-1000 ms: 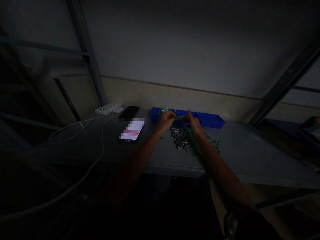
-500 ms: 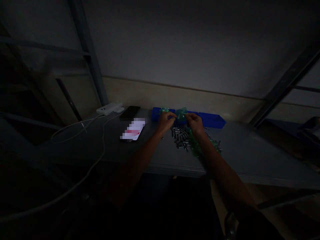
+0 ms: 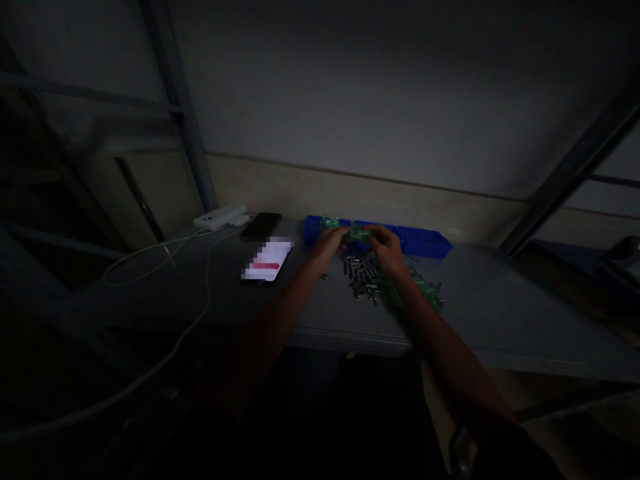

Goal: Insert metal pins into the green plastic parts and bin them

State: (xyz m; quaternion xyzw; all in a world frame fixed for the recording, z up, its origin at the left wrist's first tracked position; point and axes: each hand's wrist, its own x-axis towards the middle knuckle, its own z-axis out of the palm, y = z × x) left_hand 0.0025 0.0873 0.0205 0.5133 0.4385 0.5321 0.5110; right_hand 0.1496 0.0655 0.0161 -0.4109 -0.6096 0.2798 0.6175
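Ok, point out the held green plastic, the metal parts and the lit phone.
Green plastic [image 3: 359,234], head view: its exposed middle.
Metal parts [image 3: 361,272], head view: the pile's uncovered left portion.
Lit phone [image 3: 269,259], head view: its screen.

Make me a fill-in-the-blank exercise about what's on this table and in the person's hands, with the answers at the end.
1. The left hand and right hand hold a small plastic piece whose color is ____.
2. The bins along the back of the table are colored ____.
3. Seen by the person, the lit phone lies to the ____ of the metal parts.

Missing words: green; blue; left.
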